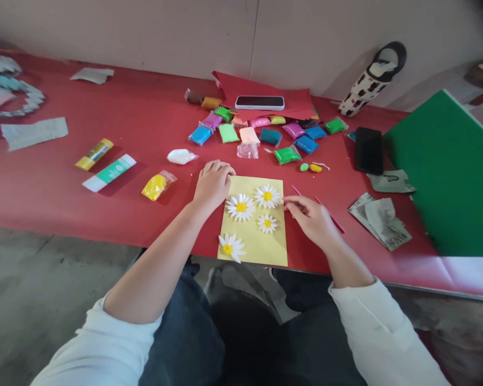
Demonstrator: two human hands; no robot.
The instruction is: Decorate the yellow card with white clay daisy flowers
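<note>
A pale yellow card lies near the table's front edge, bearing daisies with white petals and yellow centres; one daisy overhangs its lower left edge. My left hand rests at the card's upper left corner, fingers loosely bent and holding nothing visible. At the right edge, the fingertips of my right hand touch or nearly touch the card, thumb apart from the fingers. Beside that hand lie a thin pink stick and a red stick, each partly hidden by it.
Several packets of coloured clay lie behind the card, near a phone. Leftward are a yellow clay packet, white clay and a glue stick. A black phone, green board and tumbler stand rightward.
</note>
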